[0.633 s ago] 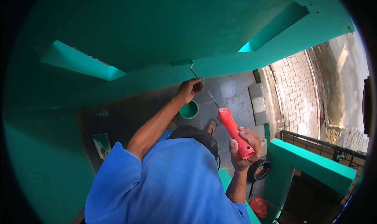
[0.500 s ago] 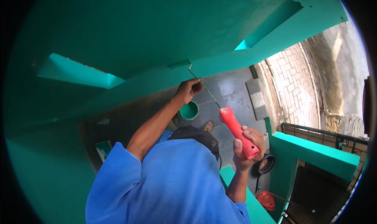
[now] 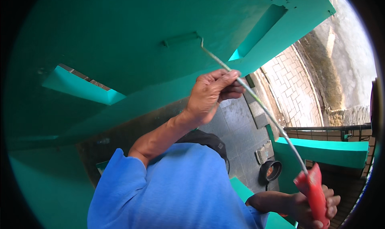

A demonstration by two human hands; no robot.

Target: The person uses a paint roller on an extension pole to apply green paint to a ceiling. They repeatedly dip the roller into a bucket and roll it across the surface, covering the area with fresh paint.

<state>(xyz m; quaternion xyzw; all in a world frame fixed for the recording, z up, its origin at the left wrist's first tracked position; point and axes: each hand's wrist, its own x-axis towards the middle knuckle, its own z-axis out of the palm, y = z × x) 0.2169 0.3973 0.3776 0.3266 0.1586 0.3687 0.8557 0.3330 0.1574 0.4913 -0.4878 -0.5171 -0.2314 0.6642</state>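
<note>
Overhead, a paint roller (image 3: 179, 39) is pressed flat against the teal ceiling slab (image 3: 120, 32), its sleeve at about 11 o'clock from the middle of the view and coated the same teal as the surface it touches. From the sleeve a thin metal rod (image 3: 256, 100) runs down toward 4 o'clock and ends in a red handle (image 3: 315, 193) near the lower right edge.

The left hand (image 3: 212, 94) is clenched around the rod partway along, fingers wrapped over it, the forearm rising from a blue sleeve (image 3: 168, 189). The right hand (image 3: 317, 207) is closed on the lower part of the red handle, at about 5 o'clock.

Judging by its build, the tool is light, but long and top-heavy once the sleeve is loaded with paint. The rod looks stiff enough to push with, though thin, so it would likely flex and twist if gripped at one end only. It is bare metal and probably slick where paint has run; the red handle gives the surer hold. Two holds well apart, one on the handle and one up the rod, look best for steering it.

Far below, at 4 o'clock, a dark round bucket (image 3: 271, 171) stands on the grey tiled floor (image 3: 240, 128), beside a teal wall (image 3: 321, 150).
</note>
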